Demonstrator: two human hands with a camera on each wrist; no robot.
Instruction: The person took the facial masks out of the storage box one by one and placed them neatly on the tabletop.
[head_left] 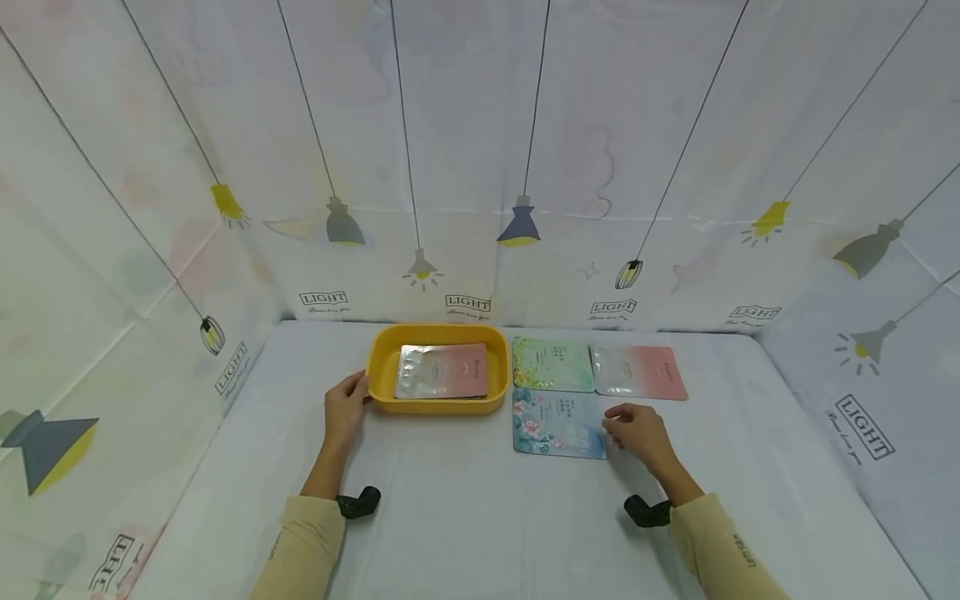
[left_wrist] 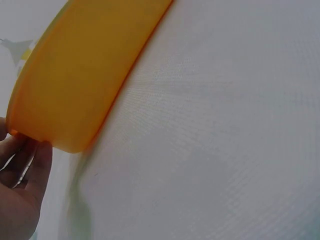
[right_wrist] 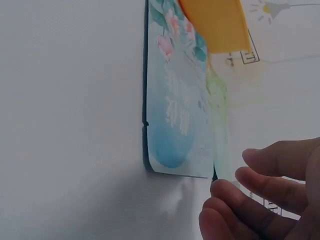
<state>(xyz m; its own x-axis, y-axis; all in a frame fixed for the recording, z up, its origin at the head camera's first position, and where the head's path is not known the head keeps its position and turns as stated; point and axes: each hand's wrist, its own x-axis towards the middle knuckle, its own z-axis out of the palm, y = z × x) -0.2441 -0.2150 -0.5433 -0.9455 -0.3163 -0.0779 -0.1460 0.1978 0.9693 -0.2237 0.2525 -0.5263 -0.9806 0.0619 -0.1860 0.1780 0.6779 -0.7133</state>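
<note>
A yellow plastic tray [head_left: 438,407] stands near the back of the table, and pink-and-silver flat sachets [head_left: 442,371] lie in it. My left hand [head_left: 347,414] pinches the tray's left end at the rim; the left wrist view shows the fingers under the lip of its wall [left_wrist: 75,85]. To the tray's right lies a blue floral sachet [head_left: 562,423], flat on the table. My right hand [head_left: 641,433] is beside that sachet's right edge, with thumb and fingers apart in the right wrist view and nothing visibly held between them.
Behind the blue sachet lies a green sachet [head_left: 553,364], with a pink-and-silver sachet [head_left: 645,372] to its right. A white cloth covers the table [head_left: 465,508]. Lamp-patterned curtains [head_left: 457,167] enclose the back and both sides.
</note>
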